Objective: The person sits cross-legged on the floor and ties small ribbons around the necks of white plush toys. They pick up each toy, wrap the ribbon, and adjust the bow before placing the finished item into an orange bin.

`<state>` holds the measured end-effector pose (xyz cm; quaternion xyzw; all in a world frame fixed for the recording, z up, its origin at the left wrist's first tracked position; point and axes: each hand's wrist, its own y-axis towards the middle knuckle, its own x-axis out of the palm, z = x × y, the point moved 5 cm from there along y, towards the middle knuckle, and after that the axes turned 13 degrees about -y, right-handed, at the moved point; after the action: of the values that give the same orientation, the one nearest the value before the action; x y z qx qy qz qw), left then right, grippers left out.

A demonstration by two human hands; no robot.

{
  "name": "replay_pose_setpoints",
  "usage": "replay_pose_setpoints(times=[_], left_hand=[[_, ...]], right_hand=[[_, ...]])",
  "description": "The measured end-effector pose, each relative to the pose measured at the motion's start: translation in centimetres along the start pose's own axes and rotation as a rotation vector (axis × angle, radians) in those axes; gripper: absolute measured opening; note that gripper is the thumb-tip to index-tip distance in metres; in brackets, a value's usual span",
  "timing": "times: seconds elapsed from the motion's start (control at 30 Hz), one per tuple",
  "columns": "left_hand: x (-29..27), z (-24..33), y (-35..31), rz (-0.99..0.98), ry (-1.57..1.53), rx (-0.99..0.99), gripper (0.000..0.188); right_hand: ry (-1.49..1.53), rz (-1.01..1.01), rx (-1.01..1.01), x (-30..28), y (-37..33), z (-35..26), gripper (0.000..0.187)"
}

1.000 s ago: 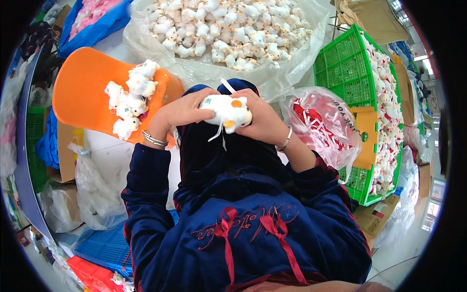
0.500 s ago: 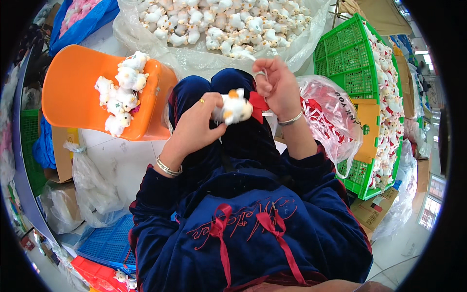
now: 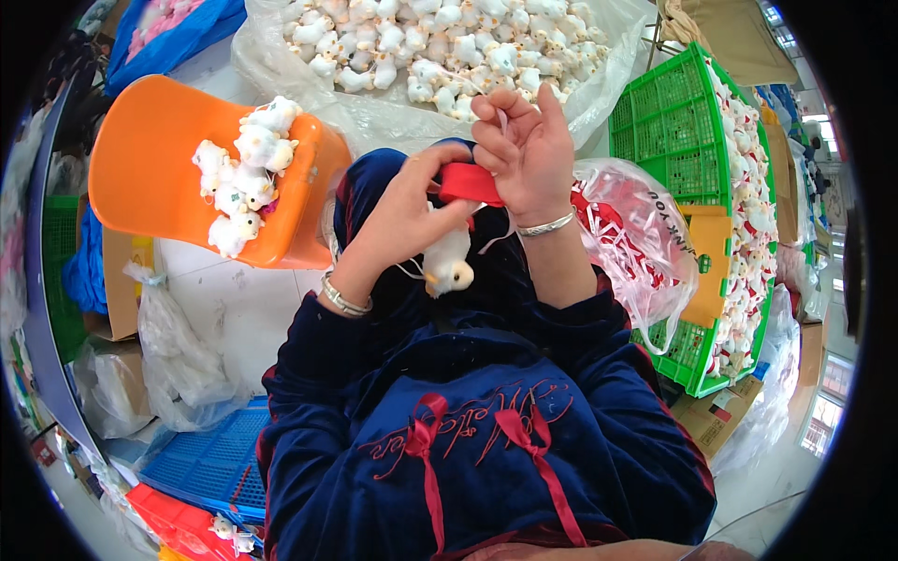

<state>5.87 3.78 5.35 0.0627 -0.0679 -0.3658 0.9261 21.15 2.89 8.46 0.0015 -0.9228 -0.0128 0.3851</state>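
Observation:
Above my lap, my left hand (image 3: pixel 409 208) pinches a strip of red cloth (image 3: pixel 468 183) between thumb and fingers. A small white plush toy (image 3: pixel 447 257) with orange patches dangles head down just below that hand, partly hidden by it; whether the fingers also grip it I cannot tell. Thin white strings trail beside the toy. Close to the far end of the red cloth, my right hand (image 3: pixel 527 154) is turned palm up, its fingers curled over a white string (image 3: pixel 503 120) and its thumb stretched out.
Several similar toys lie on an orange chair (image 3: pixel 150 168) at left. Ahead, a clear plastic sheet (image 3: pixel 374 122) carries a heap of them. On the right are a clear bag (image 3: pixel 669 187) of red strips and a green crate (image 3: pixel 669 122) beside red-and-white toys. A blue crate (image 3: pixel 201 467) stands lower left.
The toy has swung down from level between my hands to hanging under my left hand. My left hand has moved up and right onto the red cloth, and my right hand has turned palm up.

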Motion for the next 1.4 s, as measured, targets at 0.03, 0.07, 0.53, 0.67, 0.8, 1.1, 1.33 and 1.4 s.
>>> replay_pose_setpoints(times=[0.03,0.07,0.53,0.67,0.8,1.1,1.33,1.4], left_hand=[[0.1,-1.4,0.2,-0.027,-0.111,-0.210,0.036],[-0.3,-1.9,0.2,0.027,-0.158,-0.197,0.030],[-2.9,-4.8,-1.1,0.224,-0.361,-0.349,0.013],[-10.6,-4.3,-1.9,0.446,-0.223,-0.288,0.014],[-27.0,-3.6,-5.1,0.753,0.349,-0.068,0.027],[-19.3,2.4,-4.3,0.468,0.493,-0.175,0.051],[-2.3,-2.4,-3.0,0.062,-0.431,-0.510,0.025],[-2.2,-1.7,-2.6,0.156,-0.489,-0.410,0.018]], right_hand=[[-0.012,-0.042,0.006,-0.3,0.3,0.2,0.057],[-0.163,0.069,0.030,-0.9,0.3,0.3,0.056],[-1.341,0.153,-0.041,-1.4,-4.2,2.6,0.018],[-1.235,0.269,0.040,-4.8,-5.0,0.6,0.020],[-1.026,0.252,0.213,-5.0,-5.3,0.4,0.016],[-0.635,0.158,0.337,-3.1,-5.0,2.5,0.014],[-0.511,0.084,0.384,-2.9,-5.1,2.9,0.014],[-0.715,0.202,0.317,-3.5,-5.2,1.8,0.014]])
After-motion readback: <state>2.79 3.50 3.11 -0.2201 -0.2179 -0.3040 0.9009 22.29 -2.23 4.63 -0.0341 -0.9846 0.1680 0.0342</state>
